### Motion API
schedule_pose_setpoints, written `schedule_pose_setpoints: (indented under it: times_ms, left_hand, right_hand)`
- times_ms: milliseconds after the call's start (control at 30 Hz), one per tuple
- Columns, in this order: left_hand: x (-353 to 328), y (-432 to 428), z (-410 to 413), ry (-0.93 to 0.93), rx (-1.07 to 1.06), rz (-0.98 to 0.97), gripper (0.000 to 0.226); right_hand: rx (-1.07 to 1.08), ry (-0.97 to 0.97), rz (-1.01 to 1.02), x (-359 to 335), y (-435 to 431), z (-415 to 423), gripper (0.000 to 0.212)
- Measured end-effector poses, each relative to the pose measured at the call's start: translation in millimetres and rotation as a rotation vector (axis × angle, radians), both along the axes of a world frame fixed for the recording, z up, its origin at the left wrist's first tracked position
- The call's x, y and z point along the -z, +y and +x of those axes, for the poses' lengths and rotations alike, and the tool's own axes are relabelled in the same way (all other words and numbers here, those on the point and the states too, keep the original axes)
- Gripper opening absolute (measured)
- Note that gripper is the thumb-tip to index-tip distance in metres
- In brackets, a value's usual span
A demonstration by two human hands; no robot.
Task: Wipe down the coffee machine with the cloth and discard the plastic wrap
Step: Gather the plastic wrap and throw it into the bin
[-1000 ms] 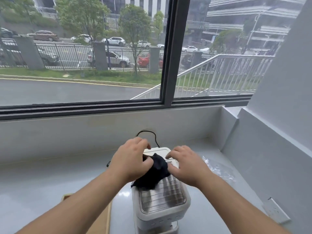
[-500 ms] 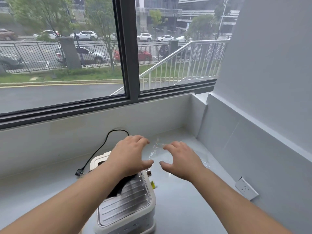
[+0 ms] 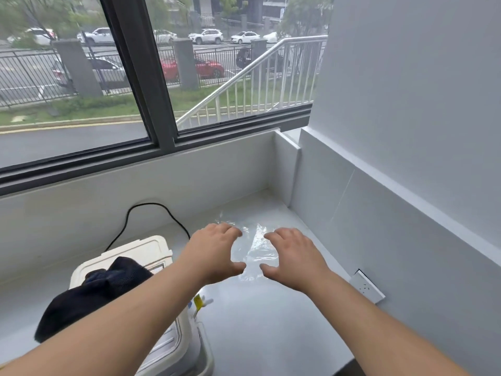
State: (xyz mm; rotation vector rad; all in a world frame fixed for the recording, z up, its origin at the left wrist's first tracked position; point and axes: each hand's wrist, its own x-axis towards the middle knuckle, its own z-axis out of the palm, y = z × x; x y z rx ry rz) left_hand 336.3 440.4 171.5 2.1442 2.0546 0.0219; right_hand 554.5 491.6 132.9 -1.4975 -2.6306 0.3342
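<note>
A white coffee machine [image 3: 147, 249] stands at the lower left on the grey counter [image 3: 252, 321]. A dark cloth [image 3: 89, 291] lies loose on top of it, partly under my left forearm. Clear crumpled plastic wrap [image 3: 254, 248] lies on the counter to the right of the machine, near the corner. My left hand [image 3: 214, 253] and my right hand [image 3: 292, 256] hover just over the wrap, one on each side, fingers spread and curved. Neither hand holds anything.
A black power cord [image 3: 141, 210] loops from the machine along the back wall. A white wall socket [image 3: 367, 286] sits low on the right wall. A window runs along the back, and walls close the counter at the back and right.
My left hand has let go of the cloth, which stays on the machine. Both hands have moved right to the plastic wrap, and my view has turned right.
</note>
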Motion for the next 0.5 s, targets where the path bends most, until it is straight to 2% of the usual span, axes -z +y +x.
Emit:
schedule_pose_setpoints:
  times_ms: [500]
  left_hand:
    - [64,47,36,0.05,-0.006,-0.177,0.077]
  right_hand:
    - [0.04,-0.145,-0.116,80,38,30,0.082]
